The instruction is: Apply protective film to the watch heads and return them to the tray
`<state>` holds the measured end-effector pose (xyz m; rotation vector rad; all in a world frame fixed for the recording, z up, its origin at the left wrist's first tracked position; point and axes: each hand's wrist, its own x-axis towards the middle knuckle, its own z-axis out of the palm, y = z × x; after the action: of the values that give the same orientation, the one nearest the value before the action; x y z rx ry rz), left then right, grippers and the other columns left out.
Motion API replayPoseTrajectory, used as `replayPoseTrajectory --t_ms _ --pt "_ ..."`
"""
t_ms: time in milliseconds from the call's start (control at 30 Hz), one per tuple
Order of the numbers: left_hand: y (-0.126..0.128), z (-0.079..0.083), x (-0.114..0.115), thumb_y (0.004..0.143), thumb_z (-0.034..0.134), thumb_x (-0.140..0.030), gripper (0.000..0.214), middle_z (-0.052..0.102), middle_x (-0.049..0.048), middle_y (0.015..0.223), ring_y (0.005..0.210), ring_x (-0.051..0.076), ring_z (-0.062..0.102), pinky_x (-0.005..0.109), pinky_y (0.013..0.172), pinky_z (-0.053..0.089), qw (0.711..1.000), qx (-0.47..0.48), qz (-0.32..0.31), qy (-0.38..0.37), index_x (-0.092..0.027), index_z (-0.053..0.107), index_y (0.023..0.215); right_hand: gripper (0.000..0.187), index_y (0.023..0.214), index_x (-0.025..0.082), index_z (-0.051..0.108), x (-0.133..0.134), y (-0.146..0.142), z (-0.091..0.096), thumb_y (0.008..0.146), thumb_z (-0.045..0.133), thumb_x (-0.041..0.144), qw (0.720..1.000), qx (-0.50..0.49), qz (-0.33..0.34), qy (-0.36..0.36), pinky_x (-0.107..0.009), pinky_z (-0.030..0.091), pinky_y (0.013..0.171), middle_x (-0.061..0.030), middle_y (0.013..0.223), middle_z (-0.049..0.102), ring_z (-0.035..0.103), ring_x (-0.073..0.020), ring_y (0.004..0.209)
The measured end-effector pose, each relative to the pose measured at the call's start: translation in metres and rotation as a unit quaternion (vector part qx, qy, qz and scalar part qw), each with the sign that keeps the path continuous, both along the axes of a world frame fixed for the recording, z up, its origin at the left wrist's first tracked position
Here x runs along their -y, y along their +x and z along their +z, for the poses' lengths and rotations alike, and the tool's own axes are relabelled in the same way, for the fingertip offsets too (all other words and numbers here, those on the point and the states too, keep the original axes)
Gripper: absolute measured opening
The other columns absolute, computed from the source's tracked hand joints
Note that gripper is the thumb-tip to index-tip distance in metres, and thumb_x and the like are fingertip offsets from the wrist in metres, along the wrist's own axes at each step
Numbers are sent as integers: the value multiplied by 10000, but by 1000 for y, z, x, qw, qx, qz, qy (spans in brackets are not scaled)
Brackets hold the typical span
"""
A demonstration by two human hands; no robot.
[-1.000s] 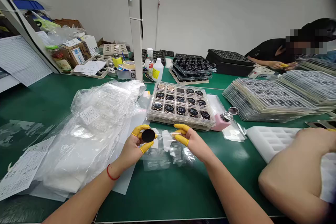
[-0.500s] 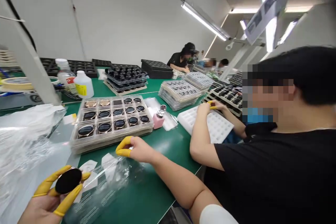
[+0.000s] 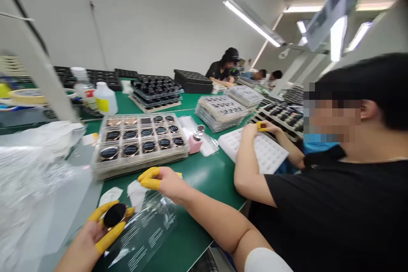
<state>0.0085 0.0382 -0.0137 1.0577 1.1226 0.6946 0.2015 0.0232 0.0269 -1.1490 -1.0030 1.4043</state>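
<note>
My left hand (image 3: 92,231), with yellow finger cots, grips a round black disc (image 3: 115,215) with a thin shiny rim by its edge, face up. My right hand (image 3: 164,182) is pinched closed, also in yellow finger cots, above a clear sheet (image 3: 154,231) printed with rows of white lines. Whatever lies between its fingertips is too small to make out. White crumpled tissues (image 3: 137,195) lie beneath and beside these fingers. Behind my hands stands a clear compartment tray (image 3: 103,169) of similar round black discs with gold rims, a few cells differing.
A pink pump bottle (image 3: 195,144) stands right of the tray. Clear plastic wrapping (image 3: 28,195) covers the left side. Plastic bottles (image 3: 105,98) and stacked trays (image 3: 219,112) stand farther back. On the right, a co-worker (image 3: 344,204) handles a white tray (image 3: 270,153).
My left hand has moved right and slightly up with the disc, closer to the right hand. The clear sheet now lies farther right and flatter. My right hand has barely moved.
</note>
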Motion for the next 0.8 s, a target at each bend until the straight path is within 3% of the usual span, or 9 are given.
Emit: replayPoseTrajectory --t_ms 67,233,367,533,800 --pt "-3 8 15 515 810 -455 687 726 58 904 948 281 668 357 840 542 999 26 -41 14 -225 490 1078 289 597 181 637 4 -4 4 520 779 420 1000 13 -18 14 -301 416 775 -14 807 640 547 -148 779" --pt "-4 9 27 735 684 -360 546 665 25 891 858 199 661 306 786 513 989 43 -125 63 -221 394 1177 221 589 186 610 6 -11 3 607 742 362 999 42 -6 13 -290 399 774 -9 822 622 532 -147 813" --pt "-6 6 26 744 680 -279 497 621 4 878 804 158 643 278 746 504 989 35 -119 75 -226 411 1160 185 614 196 623 10 -17 -5 635 724 350 999 46 4 15 -298 403 786 -6 792 623 533 -149 806" --pt "-6 1 28 736 693 -252 483 611 14 950 855 172 657 319 817 507 989 66 -111 76 -230 430 1141 197 665 208 644 15 -23 -8 629 735 378 999 48 -13 15 -325 413 845 -20 890 638 550 -168 886" --pt "-5 0 30 767 675 -229 460 646 32 960 862 180 664 311 799 513 983 95 -135 81 -233 440 1162 239 642 199 612 25 -35 -15 698 673 423 993 118 24 10 -366 421 877 -48 992 609 557 -193 944"
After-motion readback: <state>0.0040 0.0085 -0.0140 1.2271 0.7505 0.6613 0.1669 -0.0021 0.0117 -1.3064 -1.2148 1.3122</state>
